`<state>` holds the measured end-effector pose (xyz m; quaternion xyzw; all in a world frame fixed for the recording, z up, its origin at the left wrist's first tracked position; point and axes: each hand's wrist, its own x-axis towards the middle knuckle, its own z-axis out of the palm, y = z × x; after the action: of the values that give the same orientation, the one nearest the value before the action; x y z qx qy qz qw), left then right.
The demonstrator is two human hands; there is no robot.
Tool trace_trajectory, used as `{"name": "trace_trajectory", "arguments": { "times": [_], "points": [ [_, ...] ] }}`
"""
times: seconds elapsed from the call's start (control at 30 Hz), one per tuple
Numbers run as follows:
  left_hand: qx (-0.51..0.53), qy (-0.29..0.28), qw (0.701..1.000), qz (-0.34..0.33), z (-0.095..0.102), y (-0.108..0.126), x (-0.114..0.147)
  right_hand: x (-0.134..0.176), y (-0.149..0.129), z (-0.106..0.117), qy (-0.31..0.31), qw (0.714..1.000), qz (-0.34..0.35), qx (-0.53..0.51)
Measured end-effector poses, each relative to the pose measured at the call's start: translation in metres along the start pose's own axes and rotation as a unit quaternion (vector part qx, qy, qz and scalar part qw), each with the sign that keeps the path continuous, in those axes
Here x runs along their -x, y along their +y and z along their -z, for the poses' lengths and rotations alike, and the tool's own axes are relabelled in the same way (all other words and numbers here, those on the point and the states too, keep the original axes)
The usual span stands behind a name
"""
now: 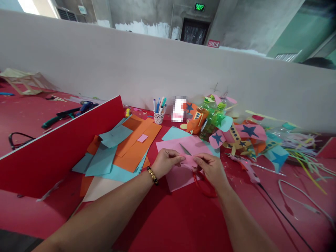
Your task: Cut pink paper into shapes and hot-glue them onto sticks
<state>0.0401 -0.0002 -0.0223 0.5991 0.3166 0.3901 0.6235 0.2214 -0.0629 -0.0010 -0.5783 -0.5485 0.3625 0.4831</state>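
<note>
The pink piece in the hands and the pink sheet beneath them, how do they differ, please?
The pink piece is small, the pink sheet larger. The left hand and right hand hold the pink piece, while the pink sheet lies beneath. Both look like pink paper.

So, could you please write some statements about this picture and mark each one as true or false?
1. The left hand and the right hand both hold a small pink paper piece. True.
2. The bead bracelet is on the right arm. False: the bead bracelet is on the left arm.
3. Pens stand in a patterned cup. True.
4. The pink hot-glue gun lies left of both hands. False: the pink hot-glue gun lies to their right.
5. A pink paper slip lies on orange sheets. True.
</note>
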Motion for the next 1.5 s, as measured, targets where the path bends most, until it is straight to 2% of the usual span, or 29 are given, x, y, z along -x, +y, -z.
{"name": "trace_trajectory", "arguments": {
  "times": [0.23,0.5,0.6,0.7,0.8,0.93,1.07,1.13,1.27,1.37,1.5],
  "points": [
    [0.041,-0.009,0.998,0.057,0.000,-0.001,0.000,0.000,0.005,-0.003,0.001,1.000,-0.022,-0.002],
    [0.013,0.031,0.999,0.018,-0.002,0.000,-0.002,0.001,0.002,-0.009,-0.028,0.997,-0.055,-0.048],
    [-0.012,0.031,0.999,0.003,-0.001,-0.001,-0.002,0.001,0.004,-0.011,-0.034,0.992,-0.086,-0.091],
    [-0.043,0.039,0.998,-0.024,0.002,-0.003,-0.003,0.002,0.008,-0.013,-0.069,0.978,-0.131,-0.146],
    [-0.061,0.049,0.996,-0.044,0.003,-0.005,-0.003,0.002,0.010,-0.015,-0.100,0.974,-0.153,-0.134],
    [-0.072,0.043,0.995,-0.054,0.002,-0.006,-0.002,0.003,0.010,-0.013,-0.098,0.976,-0.161,-0.109],
    [-0.079,0.038,0.995,-0.055,0.003,-0.005,-0.002,0.002,0.010,-0.007,-0.128,0.968,-0.182,-0.119],
    [-0.082,0.036,0.994,-0.056,0.004,-0.003,-0.002,0.001,0.010,-0.005,-0.127,0.969,-0.181,-0.110],
    [-0.092,0.003,0.994,-0.059,0.003,0.002,-0.001,-0.001,0.007,-0.003,-0.073,0.985,-0.135,-0.075],
    [-0.118,-0.046,0.990,-0.069,0.000,0.003,0.002,0.000,0.002,-0.004,-0.104,0.990,-0.092,-0.033],
    [-0.128,-0.058,0.988,-0.064,-0.001,0.001,0.002,0.004,-0.001,-0.003,-0.142,0.984,-0.103,-0.014]
  ]
}}
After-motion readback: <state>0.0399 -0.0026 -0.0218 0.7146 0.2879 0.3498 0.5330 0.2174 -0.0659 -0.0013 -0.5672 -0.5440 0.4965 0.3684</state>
